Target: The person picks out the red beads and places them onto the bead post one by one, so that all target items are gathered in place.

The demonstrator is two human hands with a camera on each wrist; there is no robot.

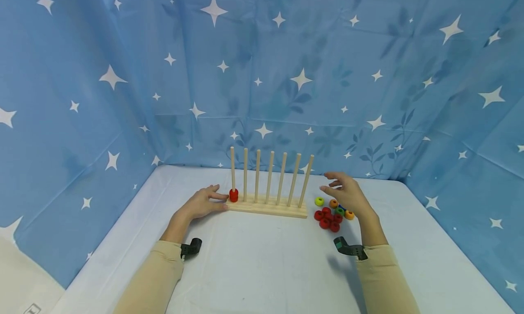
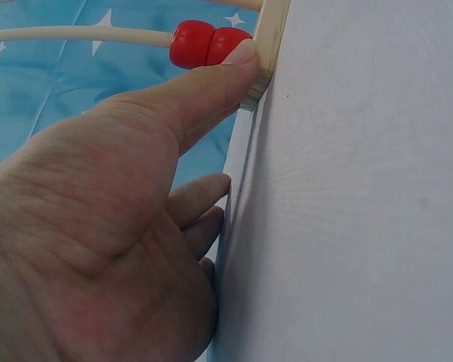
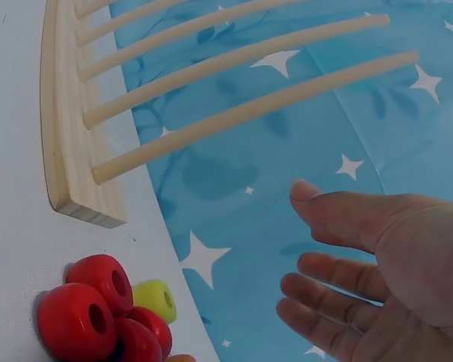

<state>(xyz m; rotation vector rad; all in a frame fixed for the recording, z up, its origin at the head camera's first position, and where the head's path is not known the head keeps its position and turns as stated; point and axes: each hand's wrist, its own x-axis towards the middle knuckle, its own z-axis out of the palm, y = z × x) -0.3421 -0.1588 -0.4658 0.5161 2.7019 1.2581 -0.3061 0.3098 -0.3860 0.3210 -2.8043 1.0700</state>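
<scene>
A wooden peg rack (image 1: 266,207) with several upright rods stands at the back of the table. Two red beads (image 2: 210,44) are stacked on its leftmost rod. My left hand (image 1: 203,202) is at the rack's left end, its thumb touching the end of the base beside the lower bead; the other fingers are loosely extended. Above the loose beads, my right hand (image 1: 347,194) hangs in the air with fingers apart and nothing between them. Below it lie several red beads (image 3: 77,323), a yellow-green bead (image 1: 319,201), a green bead (image 1: 339,211) and orange beads (image 1: 349,215).
A bit of blue (image 1: 343,207) shows among the loose beads, mostly hidden. White cloth covers the table (image 1: 254,264). A blue curtain (image 1: 262,95) with white stars rises just behind the rack and along both sides.
</scene>
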